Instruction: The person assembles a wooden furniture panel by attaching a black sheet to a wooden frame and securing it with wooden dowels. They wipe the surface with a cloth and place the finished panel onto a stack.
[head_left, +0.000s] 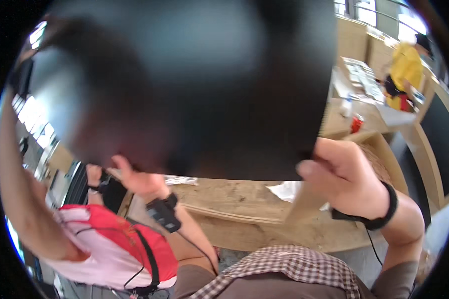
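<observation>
A large glossy black panel (234,114) fills the upper middle of the view, raised close in front of me. My right hand (346,177) is closed on its lower right corner, the thumb against the near face. At the lower left edge my left hand (142,180) grips the same panel, thumb up; its other fingers are partly hidden. Both my wrists wear dark straps, the left one with a small black box (164,213). On the left, a co-worker in a red and white top (129,244) has one arm raised along the panel's left side.
Below the panel lies a wooden workbench (234,199) with white paper scraps (287,191). On the right are a wood-framed black panel (436,139), a red can (356,123) and a person in yellow (405,67). The held panel blocks much of the room beyond.
</observation>
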The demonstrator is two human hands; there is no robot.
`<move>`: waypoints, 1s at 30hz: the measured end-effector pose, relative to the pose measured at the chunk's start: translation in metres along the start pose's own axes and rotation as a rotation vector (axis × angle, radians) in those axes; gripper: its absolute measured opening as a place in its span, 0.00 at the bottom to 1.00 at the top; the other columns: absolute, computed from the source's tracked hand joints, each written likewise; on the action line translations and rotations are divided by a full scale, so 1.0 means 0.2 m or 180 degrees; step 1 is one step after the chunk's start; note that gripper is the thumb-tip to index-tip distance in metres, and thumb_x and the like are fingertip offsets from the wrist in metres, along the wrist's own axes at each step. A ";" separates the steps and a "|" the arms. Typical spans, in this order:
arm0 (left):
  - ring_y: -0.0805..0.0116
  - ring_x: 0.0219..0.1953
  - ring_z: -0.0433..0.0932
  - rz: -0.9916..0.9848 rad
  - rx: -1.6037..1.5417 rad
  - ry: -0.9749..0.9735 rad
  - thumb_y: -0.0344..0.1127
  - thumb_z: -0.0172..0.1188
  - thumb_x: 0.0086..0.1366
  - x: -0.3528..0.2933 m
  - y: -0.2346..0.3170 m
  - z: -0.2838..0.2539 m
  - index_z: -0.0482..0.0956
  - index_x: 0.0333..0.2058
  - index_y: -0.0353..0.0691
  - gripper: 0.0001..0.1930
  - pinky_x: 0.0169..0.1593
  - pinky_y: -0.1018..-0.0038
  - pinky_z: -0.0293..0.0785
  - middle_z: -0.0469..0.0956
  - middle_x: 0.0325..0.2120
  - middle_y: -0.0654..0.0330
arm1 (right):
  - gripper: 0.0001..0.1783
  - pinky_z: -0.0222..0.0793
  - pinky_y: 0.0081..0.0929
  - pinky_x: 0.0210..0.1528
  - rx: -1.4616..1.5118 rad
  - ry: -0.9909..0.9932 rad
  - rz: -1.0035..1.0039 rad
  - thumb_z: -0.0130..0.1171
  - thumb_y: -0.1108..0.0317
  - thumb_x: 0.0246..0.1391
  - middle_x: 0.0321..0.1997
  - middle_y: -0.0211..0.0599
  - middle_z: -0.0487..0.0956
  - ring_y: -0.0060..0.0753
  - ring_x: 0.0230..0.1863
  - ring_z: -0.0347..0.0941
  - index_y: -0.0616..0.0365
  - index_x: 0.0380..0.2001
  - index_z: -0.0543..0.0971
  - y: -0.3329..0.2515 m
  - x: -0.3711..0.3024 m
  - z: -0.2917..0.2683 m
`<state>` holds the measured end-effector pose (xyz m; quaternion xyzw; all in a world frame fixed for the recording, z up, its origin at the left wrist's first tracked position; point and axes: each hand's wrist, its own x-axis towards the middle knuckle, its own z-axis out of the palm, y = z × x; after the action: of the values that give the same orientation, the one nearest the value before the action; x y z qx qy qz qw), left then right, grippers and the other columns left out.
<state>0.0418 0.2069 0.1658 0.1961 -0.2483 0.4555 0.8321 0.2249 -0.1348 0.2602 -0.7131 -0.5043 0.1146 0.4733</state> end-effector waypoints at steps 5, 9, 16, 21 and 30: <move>0.60 0.55 0.69 0.0420 0.0483 0.0334 0.40 0.55 0.66 -0.06 -0.19 0.06 0.70 0.53 0.35 0.20 0.62 0.61 0.62 0.72 0.52 0.55 | 0.12 0.51 0.25 0.20 -0.0147 0.0582 -0.0256 0.52 0.77 0.54 0.15 0.32 0.56 0.23 0.17 0.52 0.61 0.20 0.62 0.09 -0.06 0.05; 0.59 0.53 0.70 0.0311 0.0038 0.0522 0.33 0.58 0.63 -0.10 -0.19 0.00 0.71 0.51 0.33 0.18 0.60 0.62 0.64 0.73 0.51 0.55 | 0.07 0.53 0.15 0.26 -0.0623 0.0052 -0.0003 0.43 0.79 0.57 0.21 0.22 0.65 0.13 0.22 0.56 0.65 0.36 0.72 0.12 -0.08 0.01; 0.57 0.53 0.71 0.0242 -0.0107 0.0504 0.35 0.58 0.63 -0.15 -0.18 -0.12 0.70 0.52 0.32 0.20 0.59 0.60 0.64 0.73 0.52 0.53 | 0.12 0.51 0.22 0.22 -0.0487 0.0379 -0.0015 0.52 0.79 0.52 0.17 0.32 0.56 0.24 0.19 0.51 0.59 0.21 0.61 0.10 -0.03 0.07; 0.58 0.55 0.69 0.0036 -0.0214 0.0418 0.35 0.58 0.63 -0.13 -0.35 -0.21 0.70 0.52 0.33 0.21 0.61 0.60 0.62 0.72 0.53 0.54 | 0.11 0.52 0.24 0.23 -0.0928 0.0648 0.0232 0.51 0.80 0.51 0.17 0.33 0.56 0.26 0.19 0.52 0.60 0.21 0.61 0.06 -0.08 0.02; 0.59 0.56 0.68 0.0191 -0.0228 0.0557 0.34 0.61 0.61 -0.26 -0.28 -0.29 0.70 0.53 0.37 0.21 0.62 0.60 0.61 0.71 0.54 0.57 | 0.04 0.54 0.19 0.28 -0.1144 0.0288 -0.0050 0.47 0.79 0.55 0.21 0.27 0.62 0.19 0.22 0.57 0.60 0.27 0.67 0.14 -0.11 0.07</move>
<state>0.0804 0.1768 0.0828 0.1182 -0.1965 0.4864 0.8431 0.2224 -0.1464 0.2240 -0.7867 -0.5004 -0.0133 0.3613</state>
